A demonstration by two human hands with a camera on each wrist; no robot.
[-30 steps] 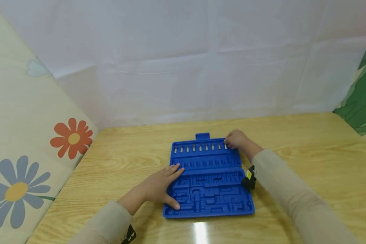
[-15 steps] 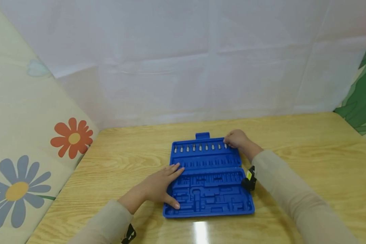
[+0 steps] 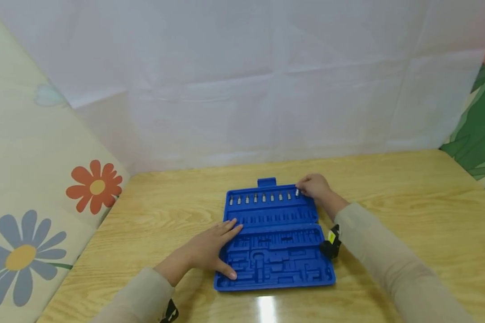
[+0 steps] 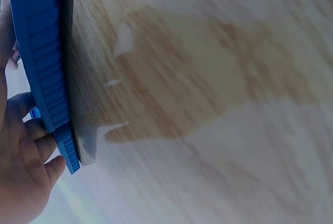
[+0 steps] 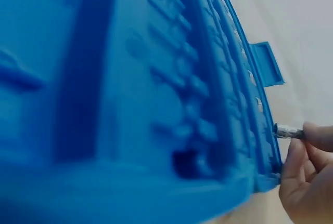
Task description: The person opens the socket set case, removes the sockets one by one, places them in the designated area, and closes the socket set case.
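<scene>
An unfolded blue plastic tool case lies on the table, its recesses moulded into both halves. Along the far half runs a row of small silver bit sockets. At the right end of that row my right hand pinches one bit socket between thumb and fingers; in the right wrist view it sticks out sideways at the case's edge, silver end toward the case. My left hand rests on the case's left side, fingers spread and thumb over the near half. The left wrist view shows its fingers at the case's edge.
The wooden table extends around the case on every side. A blue latch tab juts from the case's far edge. White cloth hangs behind the table, with flower-patterned cloth at the left.
The bit socket in my right hand has shifted slightly and now tilts at the row's right end. My left hand stays on the case. The head view has moved a little.
</scene>
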